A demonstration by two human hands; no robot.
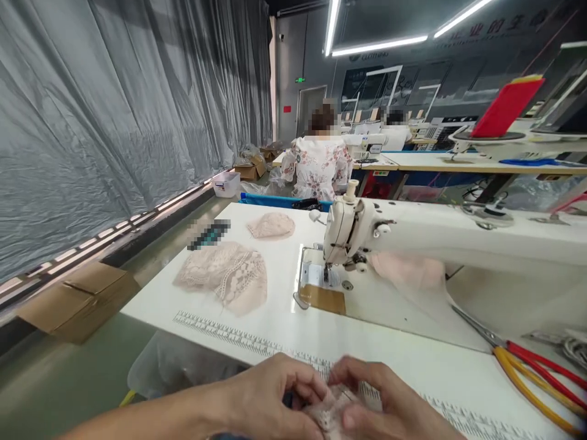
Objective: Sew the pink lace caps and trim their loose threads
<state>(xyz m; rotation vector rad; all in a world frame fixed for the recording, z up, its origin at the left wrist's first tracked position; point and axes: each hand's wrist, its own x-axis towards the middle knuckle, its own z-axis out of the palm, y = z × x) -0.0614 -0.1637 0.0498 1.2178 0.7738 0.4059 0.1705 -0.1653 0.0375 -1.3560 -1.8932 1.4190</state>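
Observation:
At the table's front edge, my left hand [279,400] and my right hand [383,400] both pinch a small piece of beige lace fabric [334,409]. The fingers of both hands are closed on it, and part of the lace is hidden behind them. Beyond my hands stands a white sewing machine [348,229], its needle and presser foot over the metal plate. To the left, a larger beige lace piece [229,275] lies flat, with a smaller lace piece [271,225] behind it. A printed ruler scale [229,333] runs along the table's front.
Scissors with yellow handles [513,373] and a tool with red handles [545,360] lie at the right. Pale fabric [408,269] sits under the machine arm. A cardboard box [77,299] is on the floor at left. A person in a floral top [318,162] sits ahead.

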